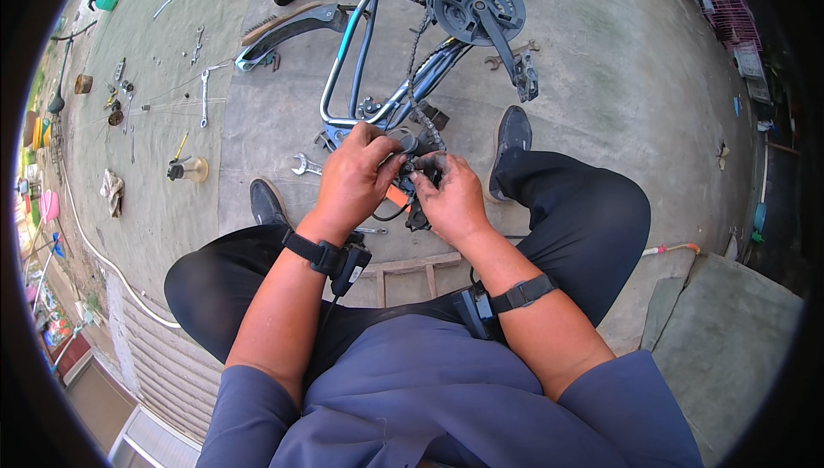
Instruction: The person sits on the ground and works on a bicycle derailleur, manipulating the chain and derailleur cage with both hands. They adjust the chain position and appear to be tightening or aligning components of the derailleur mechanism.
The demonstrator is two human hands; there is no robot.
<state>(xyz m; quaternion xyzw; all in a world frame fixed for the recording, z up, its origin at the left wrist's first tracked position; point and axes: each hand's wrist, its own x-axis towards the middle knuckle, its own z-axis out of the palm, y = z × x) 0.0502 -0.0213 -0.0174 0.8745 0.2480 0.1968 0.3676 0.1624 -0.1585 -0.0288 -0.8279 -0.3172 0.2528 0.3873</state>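
Note:
A blue and silver bicycle frame (344,52) lies on the ground ahead of me, its black crankset (479,8) at the far side. From the crankset a chain (414,82) hangs down toward my hands. My left hand (352,175) is closed in a pinch at the near end of the frame; its fingertips hide what they hold. Just to its right, my right hand (452,199) pinches at a small dark metal bicycle part (409,164). An orange piece (396,197) and a black cable loop (390,216) show below, between the hands.
An open-end wrench (306,164) lies left of the frame, another wrench (205,99) farther left. An oil can (189,169), a rag (112,191) and a black mudguard (292,36) are on the ground. Pink wire crates (726,9) stand far right. A hose (101,255) runs along the left.

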